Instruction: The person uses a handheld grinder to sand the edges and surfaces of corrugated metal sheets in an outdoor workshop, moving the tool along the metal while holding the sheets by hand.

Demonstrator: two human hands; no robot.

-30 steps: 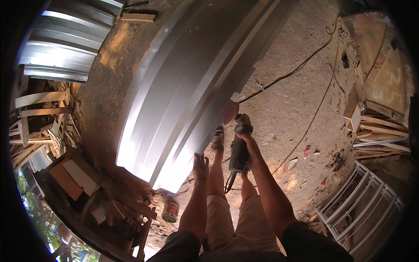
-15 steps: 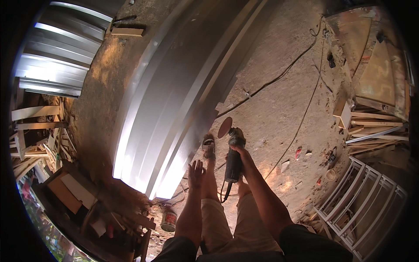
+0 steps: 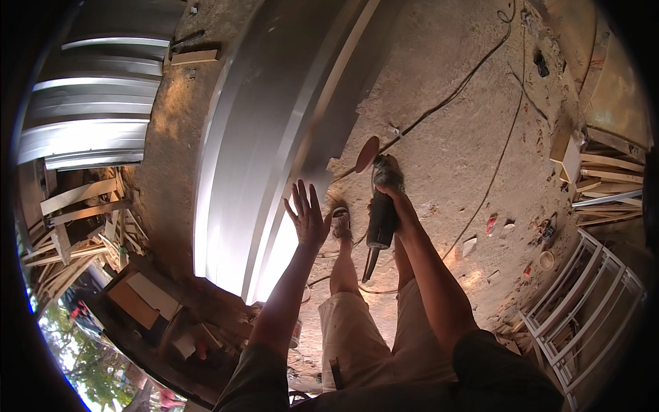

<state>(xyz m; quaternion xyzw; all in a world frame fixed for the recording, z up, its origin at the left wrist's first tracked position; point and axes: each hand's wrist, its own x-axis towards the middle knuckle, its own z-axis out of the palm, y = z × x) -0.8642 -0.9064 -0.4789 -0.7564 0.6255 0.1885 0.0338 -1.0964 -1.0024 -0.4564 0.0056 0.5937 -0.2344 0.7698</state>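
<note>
My right hand (image 3: 392,190) is wrapped round the body of a dark angle grinder (image 3: 382,218), just behind its head. A reddish-brown disc (image 3: 367,154) sits at the far end of the tool, tilted and apart from the metal. The grinder's cord hangs from its rear end toward my legs. My left hand (image 3: 308,216) is empty, its fingers spread, held over the right edge of a long ribbed metal sheet (image 3: 240,172). Whether the palm touches the sheet I cannot tell. The sheet's near-right edge shows a notched step beside the disc.
More ribbed sheets (image 3: 96,103) lie at the far left, above scrap wood (image 3: 82,213). A black cable (image 3: 453,93) crosses the dirt floor (image 3: 439,158). A white metal frame (image 3: 583,309) and stacked wood strips (image 3: 611,175) stand at the right. A sandalled foot (image 3: 341,223) is beside the sheet.
My left hand has moved forward and its fingers have spread. The grinder in my right hand has shifted forward and slightly right. The whole view has tilted a little.
</note>
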